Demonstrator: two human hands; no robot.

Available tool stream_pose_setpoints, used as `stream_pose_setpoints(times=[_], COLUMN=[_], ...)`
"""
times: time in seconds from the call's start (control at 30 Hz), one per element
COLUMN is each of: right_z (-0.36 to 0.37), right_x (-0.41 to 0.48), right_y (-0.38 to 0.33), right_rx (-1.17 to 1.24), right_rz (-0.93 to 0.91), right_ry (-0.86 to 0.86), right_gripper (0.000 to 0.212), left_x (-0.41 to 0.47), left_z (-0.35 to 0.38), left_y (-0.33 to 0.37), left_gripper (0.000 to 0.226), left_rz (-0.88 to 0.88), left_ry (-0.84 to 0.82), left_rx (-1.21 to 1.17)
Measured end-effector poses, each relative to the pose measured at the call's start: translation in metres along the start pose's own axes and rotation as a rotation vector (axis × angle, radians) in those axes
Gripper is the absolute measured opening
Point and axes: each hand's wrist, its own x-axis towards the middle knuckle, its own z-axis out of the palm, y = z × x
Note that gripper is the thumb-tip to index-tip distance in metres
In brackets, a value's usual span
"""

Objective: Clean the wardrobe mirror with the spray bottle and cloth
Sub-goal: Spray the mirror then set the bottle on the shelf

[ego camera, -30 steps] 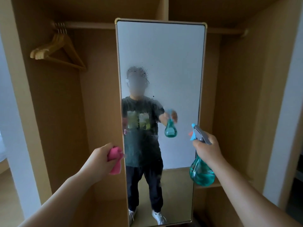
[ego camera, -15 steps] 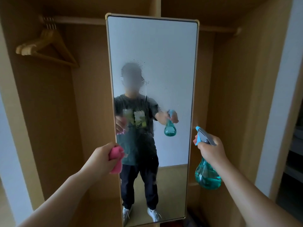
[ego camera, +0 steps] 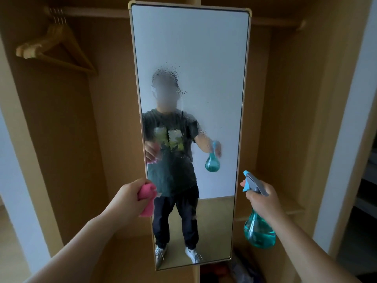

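A tall gold-framed mirror (ego camera: 214, 58) stands upright in the middle of the open wooden wardrobe. Spray droplets and runs cover its middle and blur my reflection. My left hand (ego camera: 124, 200) grips a bunched pink cloth (ego camera: 147, 199) at the mirror's left edge, low down; whether the cloth touches the glass I cannot tell. My right hand (ego camera: 263, 201) holds a teal spray bottle (ego camera: 258, 231) by its neck just right of the mirror frame, its blue and grey nozzle aimed left at the glass.
Several wooden hangers (ego camera: 55, 48) hang on the rail at upper left. A low shelf (ego camera: 289, 209) crosses the right wardrobe bay behind the bottle. Dark items lie on the floor (ego camera: 234, 270) below the mirror's right corner. White walls flank the wardrobe.
The view has tilted and drawn nearer, so the mirror sits higher and larger. Both hands keep their hold and stay about where they were beside the mirror.
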Motion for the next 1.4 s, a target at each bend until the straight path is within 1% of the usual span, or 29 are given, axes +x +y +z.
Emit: stream_pose_setpoints(times=[0.27,0.5,0.67,0.73,0.87,1.0,1.2,1.33,1.4], right_z=[0.01,0.009,0.011,0.013,0.023,0.035,0.054,0.062,0.065], right_x=[-0.008,-0.015,-0.018,-0.02,-0.024,-0.022,-0.025,-0.025,-0.024], right_y=[0.017,0.032,0.041,0.041,0.036,0.032,0.026,0.022,0.021], right_rx=[-0.014,-0.005,-0.021,-0.006,-0.011,-0.017,-0.016,-0.012,-0.011], right_rz=[0.055,0.066,0.076,0.039,0.008,-0.01,-0.002,-0.028,-0.026], right_ry=[-0.037,-0.054,-0.027,-0.036,-0.092,-0.128,-0.199,-0.191,-0.212], right_gripper=[0.028,0.022,0.011,0.015,0.035,0.038,0.03,0.013,0.008], left_x=[-0.007,-0.014,-0.016,-0.016,-0.017,-0.02,-0.027,-0.03,-0.032], left_z=[0.018,0.031,0.035,0.035,0.032,0.027,0.018,0.013,0.012], left_y=[-0.013,-0.017,-0.02,-0.022,-0.027,-0.033,-0.041,-0.045,-0.047], left_gripper=[0.021,0.023,0.026,0.027,0.025,0.02,0.02,0.017,0.016], left_rz=[-0.017,-0.018,-0.024,-0.028,-0.043,-0.06,-0.095,-0.106,-0.112], left_ry=[-0.022,-0.04,-0.048,-0.052,-0.047,-0.025,-0.013,0.003,0.009], left_rx=[-0.001,0.007,0.02,0.018,0.015,-0.006,-0.019,-0.047,-0.052])
